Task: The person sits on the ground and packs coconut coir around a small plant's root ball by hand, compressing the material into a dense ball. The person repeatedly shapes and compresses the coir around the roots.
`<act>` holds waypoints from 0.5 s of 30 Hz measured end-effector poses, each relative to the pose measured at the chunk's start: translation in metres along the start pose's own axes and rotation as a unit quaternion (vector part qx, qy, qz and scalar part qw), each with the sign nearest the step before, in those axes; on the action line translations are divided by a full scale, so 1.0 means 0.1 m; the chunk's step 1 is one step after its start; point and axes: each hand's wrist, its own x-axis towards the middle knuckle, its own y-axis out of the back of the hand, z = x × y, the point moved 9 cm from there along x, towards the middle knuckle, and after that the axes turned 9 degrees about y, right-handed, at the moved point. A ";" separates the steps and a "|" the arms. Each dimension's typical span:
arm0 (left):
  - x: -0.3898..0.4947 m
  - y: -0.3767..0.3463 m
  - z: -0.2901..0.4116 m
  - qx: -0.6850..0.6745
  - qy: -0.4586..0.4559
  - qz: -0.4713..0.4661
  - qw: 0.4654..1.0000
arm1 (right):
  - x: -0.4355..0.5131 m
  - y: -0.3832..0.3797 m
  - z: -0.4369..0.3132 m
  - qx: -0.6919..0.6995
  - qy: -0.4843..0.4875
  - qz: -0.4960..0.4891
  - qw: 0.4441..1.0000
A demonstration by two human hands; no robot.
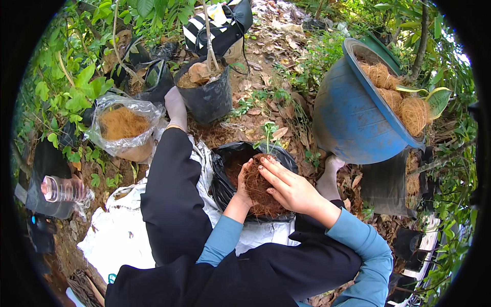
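Between my two hands is a rounded ball of brown fibrous growing medium (261, 188), with stray fibres hanging from its underside. My left hand (245, 186) cups its left side. My right hand (293, 188) lies against its top and right side, fingers extended and dotted with brown bits. The ball is above an open black plastic bag (222, 193), which has loose dark brown medium (234, 167) inside. A small green plant (269, 132) shows just beyond the ball; whether it grows from the ball is hidden.
White sacking (119, 226) lies under the bag. A clear bag of tan fibre (124, 124) and a plastic bottle (65, 188) are left. Ahead stand a black pot (207, 96) and a striped bag (222, 28). A tilted blue tub (345, 107) holds fibre balls (414, 113) at right.
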 end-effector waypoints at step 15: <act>0.01 -0.26 -0.15 0.002 0.063 -0.126 0.990 | -0.02 -0.24 0.29 0.125 -0.088 0.040 0.987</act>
